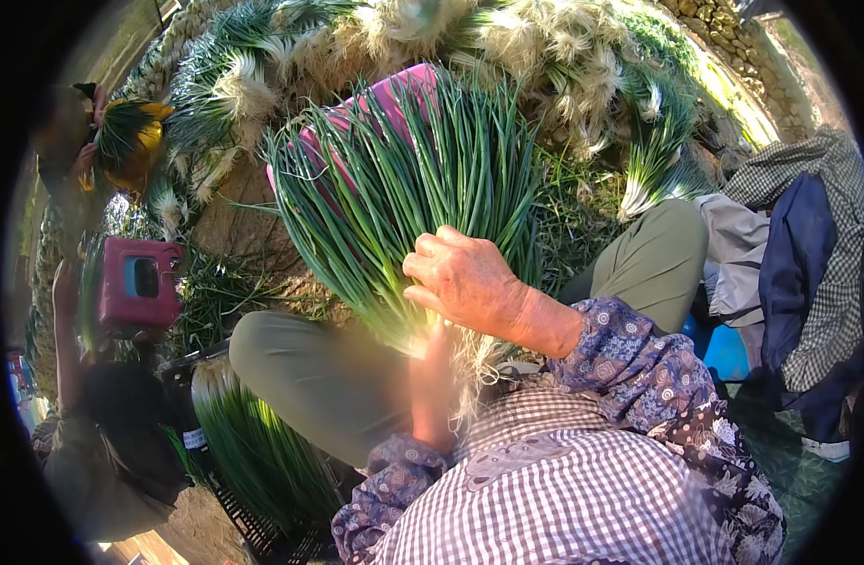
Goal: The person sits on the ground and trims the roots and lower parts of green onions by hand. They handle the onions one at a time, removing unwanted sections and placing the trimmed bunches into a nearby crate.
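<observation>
A large fanned bunch of green onions (432, 176) lies before me, its green leaves pointing away and its pale roots towards my lap. My left hand (432, 353), blurred and partly hidden, holds the bunch near its white root ends. Across the lower stalks lies my right hand (467, 279), its fingers curled on them near the white part. Stringy roots (474, 367) hang below my right wrist. Under the leaves, a pink plastic object (397, 95) shows at its far edge; the rest of it is covered.
Piled green onions (531, 42) with roots ring the far side. To my left, a black crate (241, 508) holds trimmed onions, near a pink plastic stool (139, 282). Other people (114, 438) sit on that side; one holds onions. Clothes (799, 240) lie at right.
</observation>
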`<move>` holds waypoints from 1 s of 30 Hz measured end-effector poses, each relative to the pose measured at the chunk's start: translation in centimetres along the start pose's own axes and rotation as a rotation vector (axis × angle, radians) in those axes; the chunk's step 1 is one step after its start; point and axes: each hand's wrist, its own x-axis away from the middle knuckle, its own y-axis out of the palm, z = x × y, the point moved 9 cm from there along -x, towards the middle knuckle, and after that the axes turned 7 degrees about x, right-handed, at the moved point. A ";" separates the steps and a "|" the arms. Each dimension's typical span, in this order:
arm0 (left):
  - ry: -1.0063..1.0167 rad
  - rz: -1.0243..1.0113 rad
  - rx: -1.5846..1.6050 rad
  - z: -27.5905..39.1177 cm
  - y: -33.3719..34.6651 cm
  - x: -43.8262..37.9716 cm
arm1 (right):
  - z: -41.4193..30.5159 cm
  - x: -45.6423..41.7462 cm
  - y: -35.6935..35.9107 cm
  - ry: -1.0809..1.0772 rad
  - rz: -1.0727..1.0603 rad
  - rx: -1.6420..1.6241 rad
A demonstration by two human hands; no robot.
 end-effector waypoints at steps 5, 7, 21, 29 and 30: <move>-0.002 -0.087 -0.101 1.0 1.5 0.7 | -0.9 -1.0 1.6 -0.008 -0.047 0.155; -0.015 -0.092 -0.115 1.0 1.2 0.8 | -0.9 -1.4 1.7 0.022 -0.032 0.176; -0.138 -0.044 -0.090 0.6 1.2 1.3 | 12.8 9.2 -4.4 0.620 0.706 -1.633; -0.152 -0.158 -0.189 0.5 1.8 1.3 | 10.8 10.4 -4.0 0.755 0.270 -1.030; -0.151 -0.195 -0.204 0.6 2.0 1.4 | 7.4 8.6 -3.0 0.630 0.096 -1.029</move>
